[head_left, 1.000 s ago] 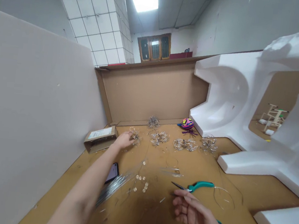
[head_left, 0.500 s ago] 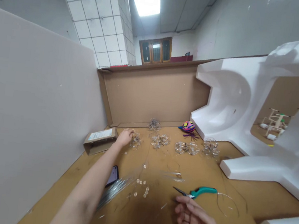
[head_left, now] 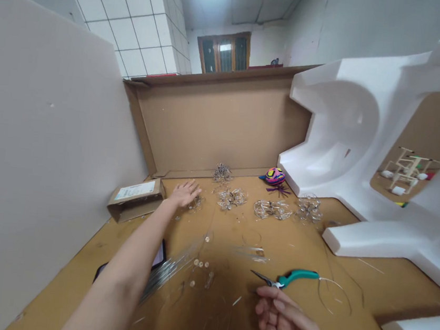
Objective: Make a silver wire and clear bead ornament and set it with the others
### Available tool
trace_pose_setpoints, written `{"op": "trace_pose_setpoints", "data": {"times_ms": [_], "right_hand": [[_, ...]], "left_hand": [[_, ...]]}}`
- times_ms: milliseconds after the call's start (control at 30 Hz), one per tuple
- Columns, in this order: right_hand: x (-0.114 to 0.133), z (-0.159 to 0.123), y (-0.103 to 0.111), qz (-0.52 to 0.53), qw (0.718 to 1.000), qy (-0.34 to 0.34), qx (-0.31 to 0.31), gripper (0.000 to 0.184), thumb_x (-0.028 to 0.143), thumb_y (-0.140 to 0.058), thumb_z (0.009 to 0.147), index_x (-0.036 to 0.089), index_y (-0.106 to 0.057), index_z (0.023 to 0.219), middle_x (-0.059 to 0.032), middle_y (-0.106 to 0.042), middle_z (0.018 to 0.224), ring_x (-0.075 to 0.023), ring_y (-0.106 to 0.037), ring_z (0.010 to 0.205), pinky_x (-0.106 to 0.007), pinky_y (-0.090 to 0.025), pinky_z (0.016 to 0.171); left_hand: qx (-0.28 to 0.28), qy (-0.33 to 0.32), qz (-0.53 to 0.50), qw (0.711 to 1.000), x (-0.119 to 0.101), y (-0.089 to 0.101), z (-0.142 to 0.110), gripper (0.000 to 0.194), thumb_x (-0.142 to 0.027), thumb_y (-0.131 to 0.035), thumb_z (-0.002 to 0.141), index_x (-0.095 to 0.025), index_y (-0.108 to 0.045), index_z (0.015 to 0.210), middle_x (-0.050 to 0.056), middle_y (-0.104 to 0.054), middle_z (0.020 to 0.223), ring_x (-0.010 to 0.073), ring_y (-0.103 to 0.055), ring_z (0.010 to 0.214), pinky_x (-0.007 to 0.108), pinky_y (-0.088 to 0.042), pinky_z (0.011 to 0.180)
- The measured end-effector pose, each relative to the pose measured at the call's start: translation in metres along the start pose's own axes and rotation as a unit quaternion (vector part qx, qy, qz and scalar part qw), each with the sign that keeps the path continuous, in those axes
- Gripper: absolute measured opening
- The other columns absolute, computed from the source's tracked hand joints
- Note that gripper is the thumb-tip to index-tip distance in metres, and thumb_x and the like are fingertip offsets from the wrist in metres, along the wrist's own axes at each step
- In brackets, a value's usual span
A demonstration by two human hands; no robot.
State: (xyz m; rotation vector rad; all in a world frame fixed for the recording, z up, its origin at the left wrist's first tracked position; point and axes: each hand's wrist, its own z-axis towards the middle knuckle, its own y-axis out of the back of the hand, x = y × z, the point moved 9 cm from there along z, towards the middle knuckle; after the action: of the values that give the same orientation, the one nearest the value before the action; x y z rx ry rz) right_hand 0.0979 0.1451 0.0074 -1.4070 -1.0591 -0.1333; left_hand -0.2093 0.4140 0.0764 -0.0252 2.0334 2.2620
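My left hand [head_left: 186,193] reaches to the back left, palm down with its fingers spread. It lies over the edge of a small wire-and-clear-bead cluster [head_left: 197,203], partly hiding it. My right hand [head_left: 285,318] hovers at the front right, its fingers loosely curled and apart, with nothing seen in them. Beneath and beyond it lie long-nose pliers [head_left: 298,274] with teal handles, one handle mostly hidden by the hand. Between the hands are several loose clear beads [head_left: 201,264] and a bundle of thin silvery wires [head_left: 165,274].
More wire clusters [head_left: 272,209] line the back, near a colourful ball-like object [head_left: 275,176]. A small cardboard box [head_left: 137,198] sits at left; my left forearm partly covers a phone [head_left: 160,256]. White foam pieces [head_left: 370,243] border the right, a cardboard wall [head_left: 216,125] the back.
My left hand has gone from bent fingers at the wire cluster to spread, flattened fingers. The view has shifted slightly. My right hand stays nearly in place by the pliers.
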Motion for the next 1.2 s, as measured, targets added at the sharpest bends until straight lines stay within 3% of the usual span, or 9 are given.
{"op": "trace_pose_setpoints", "data": {"times_ms": [133, 267, 433, 667, 767, 833, 933, 1067, 1200], "right_hand": [[0.003, -0.002, -0.002, -0.006, 1.0, 0.004, 0.0, 0.026, 0.031, -0.06, 0.075, 0.016, -0.066, 0.094, -0.0099, -0.063, 0.084, -0.0181, -0.057, 0.074, -0.032, -0.039, 0.07], [0.004, -0.003, -0.004, -0.009, 1.0, 0.005, 0.003, 0.025, 0.031, -0.06, 0.074, 0.016, -0.066, 0.094, -0.0095, -0.063, 0.084, -0.0184, -0.057, 0.073, -0.032, -0.039, 0.07], [0.002, -0.004, -0.001, -0.028, 1.0, 0.002, -0.002, 0.025, 0.032, -0.06, 0.074, 0.017, -0.067, 0.093, -0.009, -0.064, 0.084, -0.0184, -0.057, 0.074, -0.032, -0.04, 0.071], [0.023, 0.011, -0.019, -0.217, 0.974, 0.057, -0.025, 0.032, 0.039, -0.061, 0.074, 0.019, -0.066, 0.099, -0.0101, -0.065, 0.097, -0.0229, -0.058, 0.086, -0.038, -0.04, 0.081], [0.039, 0.05, -0.058, -0.406, 0.906, 0.124, 0.005, 0.032, 0.039, -0.055, 0.078, 0.02, -0.065, 0.102, -0.0098, -0.066, 0.098, -0.0259, -0.057, 0.093, -0.042, -0.037, 0.088], [0.046, 0.088, -0.086, -0.534, 0.825, 0.184, 0.011, 0.037, 0.035, -0.05, 0.08, 0.021, -0.06, 0.113, -0.0091, -0.061, 0.111, -0.0272, -0.052, 0.106, -0.043, -0.031, 0.096], [0.033, 0.161, -0.107, -0.706, 0.693, 0.15, -0.005, 0.052, 0.026, -0.045, 0.081, 0.009, -0.042, 0.13, -0.0137, -0.042, 0.134, -0.028, -0.032, 0.126, -0.039, -0.022, 0.104], [0.028, 0.241, -0.115, -0.739, 0.66, 0.132, -0.02, 0.063, 0.03, -0.05, 0.079, 0.008, -0.033, 0.135, -0.0146, -0.031, 0.141, -0.03, -0.023, 0.131, -0.038, -0.016, 0.106], [0.027, 0.287, -0.112, -0.767, 0.631, 0.114, -0.029, 0.077, 0.045, -0.051, 0.076, 0.008, -0.024, 0.138, -0.0143, -0.021, 0.145, -0.0295, -0.015, 0.133, -0.039, -0.012, 0.107]], "left_hand": [[0.007, 0.001, -0.012, 1.0, 0.0, 0.0, -0.001, 0.067, -0.064, -0.029, 0.079, -0.025, -0.036, 0.133, 0.007, -0.029, 0.143, 0.0287, -0.026, 0.13, 0.044, -0.021, 0.104], [-0.05, 0.011, -0.023, 0.998, 0.007, 0.03, -0.002, 0.056, -0.052, -0.023, 0.088, -0.02, -0.037, 0.131, 0.009, -0.035, 0.141, 0.0216, -0.028, 0.13, 0.035, -0.024, 0.105], [-0.127, 0.11, -0.023, 0.985, 0.038, 0.06, -0.02, 0.032, -0.031, -0.047, 0.086, -0.017, -0.05, 0.114, 0.009, -0.052, 0.118, 0.0201, -0.054, 0.101, 0.042, -0.046, 0.084], [-0.094, 0.171, -0.038, 0.98, 0.043, 0.014, -0.067, 0.03, -0.03, -0.05, 0.085, -0.016, -0.051, 0.112, 0.008, -0.054, 0.113, 0.0189, -0.056, 0.095, 0.039, -0.048, 0.079], [-0.068, 0.139, -0.036, 0.987, 0.034, -0.003, -0.08, 0.03, -0.03, -0.049, 0.085, -0.016, -0.051, 0.112, 0.008, -0.054, 0.113, 0.0186, -0.056, 0.095, 0.039, -0.048, 0.079], [-0.06, 0.117, -0.032, 0.991, 0.029, -0.009, -0.085, 0.029, -0.03, -0.049, 0.086, -0.016, -0.052, 0.111, 0.009, -0.054, 0.114, 0.0185, -0.055, 0.095, 0.039, -0.048, 0.08], [-0.05, 0.099, -0.031, 0.993, 0.027, -0.013, -0.084, 0.033, -0.031, -0.05, 0.085, -0.016, -0.05, 0.114, 0.009, -0.052, 0.116, 0.0203, -0.054, 0.099, 0.042, -0.047, 0.082], [-0.019, 0.095, -0.034, 0.995, 0.032, -0.024, -0.074, 0.044, -0.034, -0.037, 0.088, -0.013, -0.042, 0.127, 0.016, -0.039, 0.136, 0.0274, -0.034, 0.126, 0.046, -0.028, 0.102], [0.002, 0.087, -0.039, 0.995, 0.037, -0.033, -0.066, 0.054, -0.032, -0.03, 0.085, -0.009, -0.032, 0.134, 0.014, -0.027, 0.143, 0.0256, -0.022, 0.133, 0.042, -0.017, 0.107]]}}
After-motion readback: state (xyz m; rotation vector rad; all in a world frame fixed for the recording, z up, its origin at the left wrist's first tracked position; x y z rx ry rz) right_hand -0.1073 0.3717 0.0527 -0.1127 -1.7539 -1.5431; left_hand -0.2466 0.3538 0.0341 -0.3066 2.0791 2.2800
